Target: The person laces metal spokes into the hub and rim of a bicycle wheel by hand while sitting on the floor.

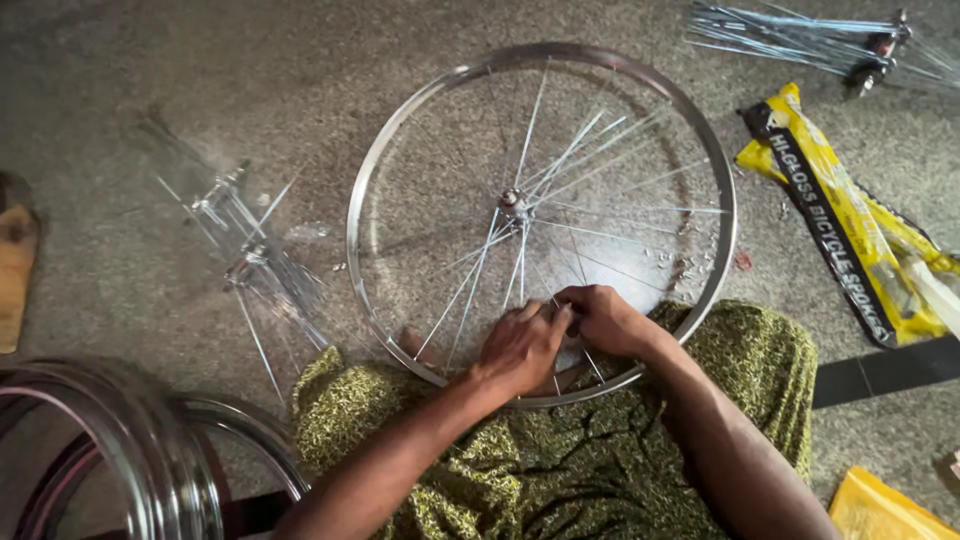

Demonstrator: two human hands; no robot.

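Floor: grey speckled floor [250,60] under everything, reaching well away from the hands on all sides.
Wheel rim: a shiny silver bicycle rim [372,165] lying flat, its near arc resting on the person's lap right beneath both hands; the far arc lies well beyond them.
Lap cloth: green and yellow patterned cloth [600,470] over the knees, just below the hands and under the rim's near edge.
Stacked rims: more polished rims [150,460], blurred, well off to the left of the left forearm.
Packet: a yellow and black plastic packet [850,220], well apart to the right of the right hand.
Spoke bundles: loose hubs with spokes, one [250,250] left of the wheel, another [830,40] far beyond at upper right.
Spokes: thin bright wires [560,160] fanning unevenly from the hub, only part of the wheel filled; several run straight under the fingers.
Left hand [522,345]: curled, fingers pinched on a spoke by the near rim.
Right hand [605,318]: closed likewise, touching the left, pinching a spoke.
Hub: small silver hub [512,203], beyond the hands at the wheel's centre.
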